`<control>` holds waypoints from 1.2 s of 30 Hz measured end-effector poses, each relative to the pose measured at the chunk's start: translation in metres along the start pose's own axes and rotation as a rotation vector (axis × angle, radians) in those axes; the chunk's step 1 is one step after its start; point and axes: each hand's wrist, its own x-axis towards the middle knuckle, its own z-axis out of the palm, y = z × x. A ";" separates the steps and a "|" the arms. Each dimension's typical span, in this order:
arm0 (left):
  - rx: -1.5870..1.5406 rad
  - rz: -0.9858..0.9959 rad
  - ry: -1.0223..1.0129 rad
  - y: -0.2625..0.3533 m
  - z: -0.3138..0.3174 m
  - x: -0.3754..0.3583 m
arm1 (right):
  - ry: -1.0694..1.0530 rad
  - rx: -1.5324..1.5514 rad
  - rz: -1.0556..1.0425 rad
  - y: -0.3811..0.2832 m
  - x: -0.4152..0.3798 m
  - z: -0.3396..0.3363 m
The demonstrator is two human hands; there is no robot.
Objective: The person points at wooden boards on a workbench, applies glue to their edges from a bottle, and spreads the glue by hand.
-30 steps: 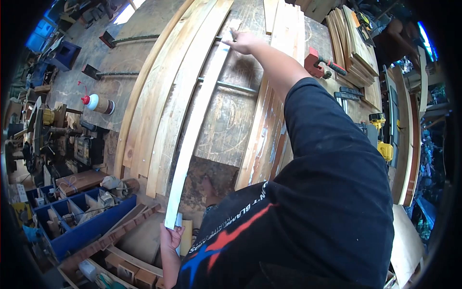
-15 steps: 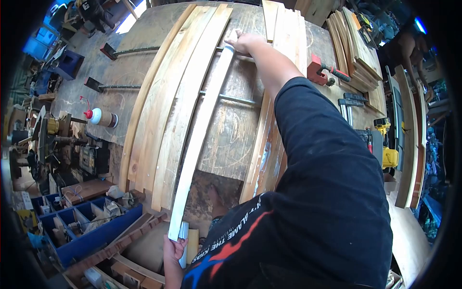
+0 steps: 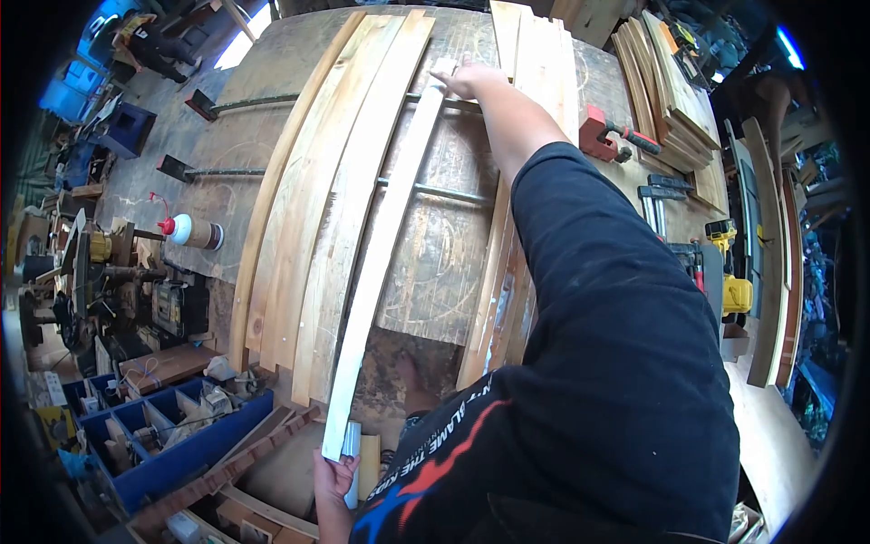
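The pale wooden strip [image 3: 381, 245] lies lengthwise on the tabletop [image 3: 435, 245] just beside the stacked curved boards [image 3: 308, 208], not yet let go: the left hand [image 3: 337, 478] grips its near end, the right hand [image 3: 471, 80] presses its far end.

A broad, scarred wooden workbench [image 3: 435, 245] fills the middle, with metal bars lying across it; curved planks [image 3: 308, 199] rest along its left half, stacked boards [image 3: 666, 86] at its far right corner, and a red clamp [image 3: 600, 127] and a yellow drill [image 3: 729, 290] toward the right edge. To the left a glue bottle [image 3: 192, 232] stands near dark machinery [image 3: 100, 272]; a blue compartment bin [image 3: 163, 435] sits lower left; daylight falls bright on the concrete floor [image 3: 245, 27] at upper left.
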 end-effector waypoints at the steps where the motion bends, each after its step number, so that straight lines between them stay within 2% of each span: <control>1: 0.004 -0.002 -0.003 -0.003 -0.003 0.003 | 0.020 0.011 -0.018 -0.002 -0.002 -0.001; 5: -0.019 -0.001 -0.033 -0.005 -0.010 0.008 | 0.051 -0.159 -0.089 -0.016 -0.040 -0.010; 8: -0.025 0.033 0.024 -0.003 -0.012 0.007 | -0.028 0.007 -0.033 0.000 0.000 0.017; 11: -0.015 -0.004 0.063 -0.002 -0.012 0.008 | -0.056 -0.059 -0.043 -0.029 -0.057 -0.018; 14: -0.037 -0.009 -0.011 -0.001 -0.016 0.007 | 0.164 -0.057 0.013 -0.018 -0.046 0.015; 15: -0.037 0.003 -0.015 0.000 -0.016 0.007 | 0.089 -0.016 0.054 -0.018 -0.046 0.010; 18: -0.041 0.016 -0.025 -0.001 -0.015 0.004 | 0.234 -0.038 -0.090 -0.027 -0.063 0.018; 21: -0.044 0.016 -0.014 0.003 -0.011 -0.001 | 0.130 -0.074 -0.007 -0.024 -0.072 0.019; 24: -0.060 0.019 0.016 0.004 -0.004 -0.010 | 0.148 -0.045 -0.109 -0.027 -0.075 0.019; 25: -0.063 0.015 -0.010 0.004 -0.003 -0.008 | 0.112 -0.016 -0.222 -0.026 -0.070 0.031; 28: -0.069 0.007 -0.045 0.005 -0.017 0.001 | 0.062 0.034 0.022 -0.012 -0.056 0.044; 30: -0.056 -0.005 -0.051 0.003 -0.026 -0.001 | 0.067 0.036 -0.064 -0.007 -0.045 0.062; 32: -0.026 -0.011 -0.070 0.003 -0.014 -0.002 | 0.028 0.041 -0.257 -0.031 -0.097 0.020; 33: -0.017 -0.012 -0.064 0.001 -0.014 -0.005 | 0.015 0.031 -0.233 -0.029 -0.100 0.025; 36: 0.003 0.016 -0.005 0.005 -0.010 -0.003 | 0.068 -0.001 0.119 -0.028 -0.083 0.029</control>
